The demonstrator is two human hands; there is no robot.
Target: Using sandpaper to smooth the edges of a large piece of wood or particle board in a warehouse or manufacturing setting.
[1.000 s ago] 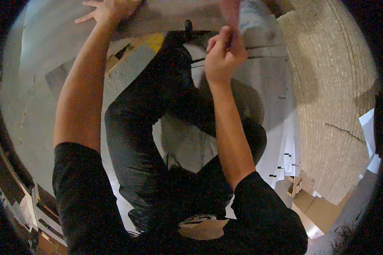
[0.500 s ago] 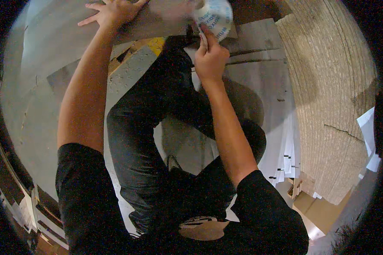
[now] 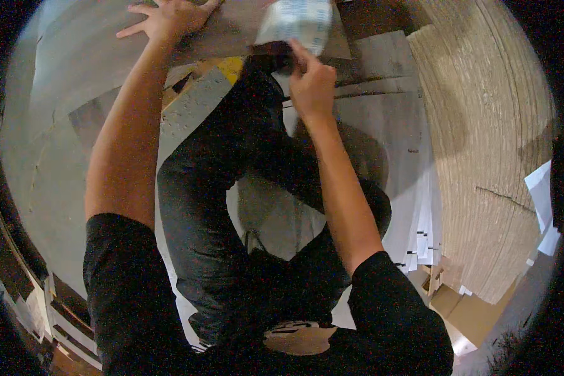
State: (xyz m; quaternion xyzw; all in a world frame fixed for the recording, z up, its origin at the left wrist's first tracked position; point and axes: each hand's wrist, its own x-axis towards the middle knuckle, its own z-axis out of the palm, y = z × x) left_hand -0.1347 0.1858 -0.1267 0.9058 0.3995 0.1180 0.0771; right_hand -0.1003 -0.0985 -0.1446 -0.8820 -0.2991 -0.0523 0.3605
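Note:
At the top left, my left hand [image 3: 172, 22] lies flat with fingers spread on a grey-brown wooden board [image 3: 232, 37]. My right hand [image 3: 312, 81] is closed on the lower edge of a round white disc [image 3: 297, 22] with blue print, which looks like a sanding disc. Motion blurs the disc, and it appears bent over the board's near right corner. The top edge of the picture cuts off the far part of both disc and board. What lies under the disc is hidden.
My legs [image 3: 200, 182] are folded beneath my arms on the grey floor [image 3: 56, 188]. A long wood-grain panel [image 3: 482, 125] stretches along the right. White papers [image 3: 539, 191] lie beside it, and a cardboard box [image 3: 470, 313] is at the lower right.
The white disc has shifted left and now looks bent, its central hole no longer showing. My right hand has moved slightly down; my left hand stays on the board.

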